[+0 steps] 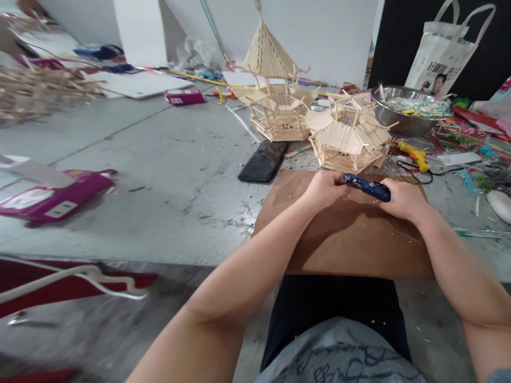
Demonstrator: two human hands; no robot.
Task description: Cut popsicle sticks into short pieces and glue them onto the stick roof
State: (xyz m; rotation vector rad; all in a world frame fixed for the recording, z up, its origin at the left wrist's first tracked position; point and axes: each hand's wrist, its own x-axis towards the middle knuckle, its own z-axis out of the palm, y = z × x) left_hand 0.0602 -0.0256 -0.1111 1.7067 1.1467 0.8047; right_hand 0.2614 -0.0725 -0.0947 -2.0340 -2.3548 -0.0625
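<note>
Grey shirt nearest; beyond it, brown sheet on counter. Above the sheet, between the person's hands: dark blue tool. Right hand: fingers closed round the tool's right end. Left hand: fingers curled in at its other end; from where I stand, cannot tell whether they grip it or a small piece. Step in hand, my reading: two-handed handling of the tool. Next move would call for firm right grip, careful left fingertips. Farther: phone, lower stick model, then taller stick model.
</note>
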